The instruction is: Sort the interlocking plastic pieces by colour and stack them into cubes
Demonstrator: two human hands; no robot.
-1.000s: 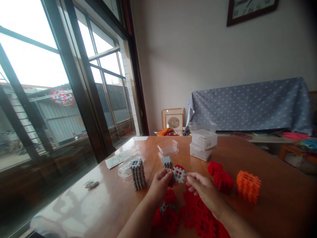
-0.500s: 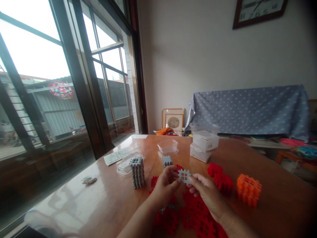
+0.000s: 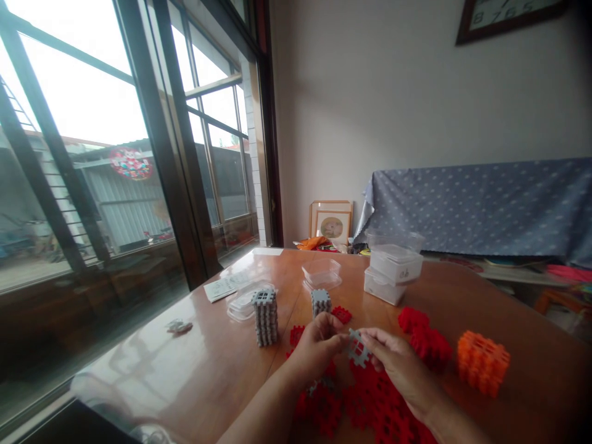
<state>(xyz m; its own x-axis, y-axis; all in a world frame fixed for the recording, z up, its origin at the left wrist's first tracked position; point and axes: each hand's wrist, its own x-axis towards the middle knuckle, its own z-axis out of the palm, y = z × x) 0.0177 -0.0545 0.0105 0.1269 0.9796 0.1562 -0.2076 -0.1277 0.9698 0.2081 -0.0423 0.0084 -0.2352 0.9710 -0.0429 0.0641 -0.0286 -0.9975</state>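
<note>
A grey square piece with notched edges and window-like holes (image 3: 358,348) is pinched between the fingers of my right hand (image 3: 393,361). Beside its left edge is my left hand (image 3: 319,345), fingers closed together; whether they grip the piece's edge or something else is hard to make out. Red notched pieces (image 3: 379,401) lie spread beneath and in front of both hands. Behind my left hand stands a short grey stack (image 3: 320,301), and further left a taller grey stack (image 3: 265,317). Small red stacks (image 3: 428,342) sit right of my right hand.
An orange stack (image 3: 483,362) stands at the right. Clear plastic boxes (image 3: 388,274) are piled at the back, with an open clear tub (image 3: 321,273) to their left. Lids (image 3: 247,302), a paper sheet (image 3: 224,287) and a small bag (image 3: 179,327) lie on the left.
The grey piece has been tilted and brought slightly lower, and my left fingers have come off its front. The whole view has shifted, so the table things appear further right.
</note>
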